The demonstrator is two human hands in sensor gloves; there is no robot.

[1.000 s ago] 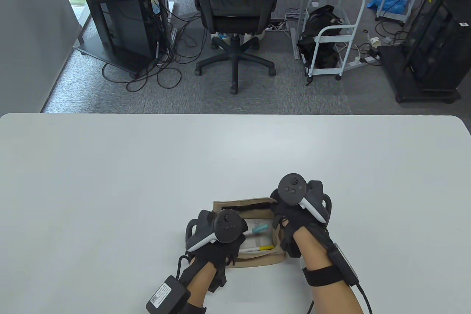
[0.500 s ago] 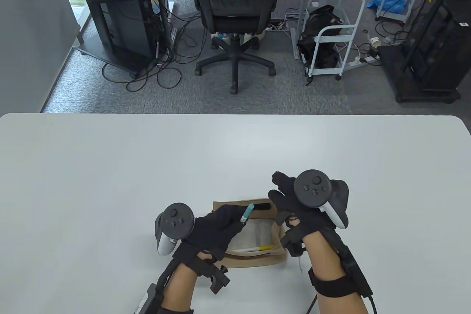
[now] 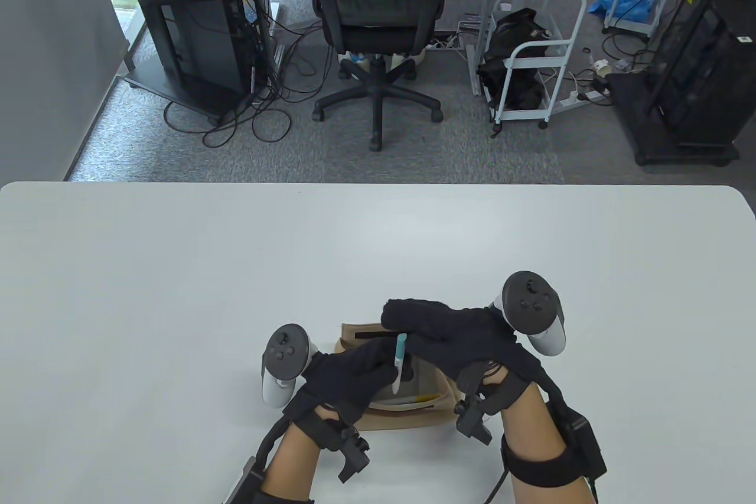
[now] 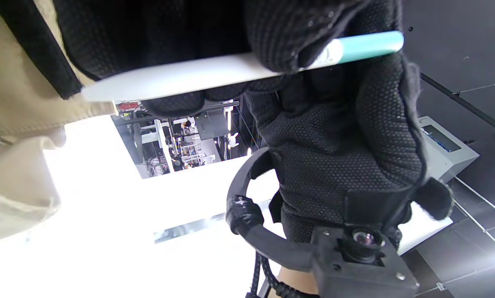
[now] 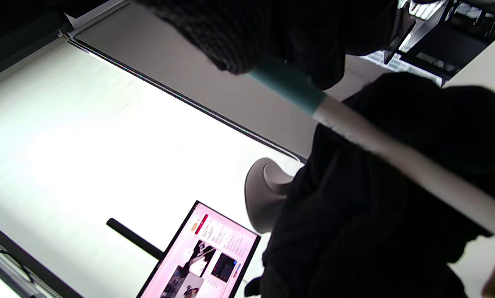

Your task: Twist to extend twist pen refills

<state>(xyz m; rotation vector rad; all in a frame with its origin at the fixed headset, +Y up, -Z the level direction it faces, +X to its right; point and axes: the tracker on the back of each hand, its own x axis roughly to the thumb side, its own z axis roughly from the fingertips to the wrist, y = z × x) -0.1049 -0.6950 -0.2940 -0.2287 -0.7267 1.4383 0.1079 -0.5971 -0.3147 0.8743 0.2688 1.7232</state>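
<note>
We grip pen (image 3: 399,363) barrel in left hand (image 3: 348,377), lower centre | right hand (image 3: 466,335) pinches teal end (image 5: 288,85), set to twist | pouch (image 3: 407,409) beneath on tabletop (image 3: 177,267).

We look up past our right hand (image 5: 297,37), whose dark gloved fingers hang from the top edge and pinch the teal end of a pen (image 5: 355,128). Its white barrel slants down to the right edge, crossing in front of the other gloved hand (image 5: 380,198). Behind them we see a bright white surface, a monitor (image 5: 206,260) with a pink page at the bottom, and a grey rounded stand (image 5: 268,194) just above it.
</note>
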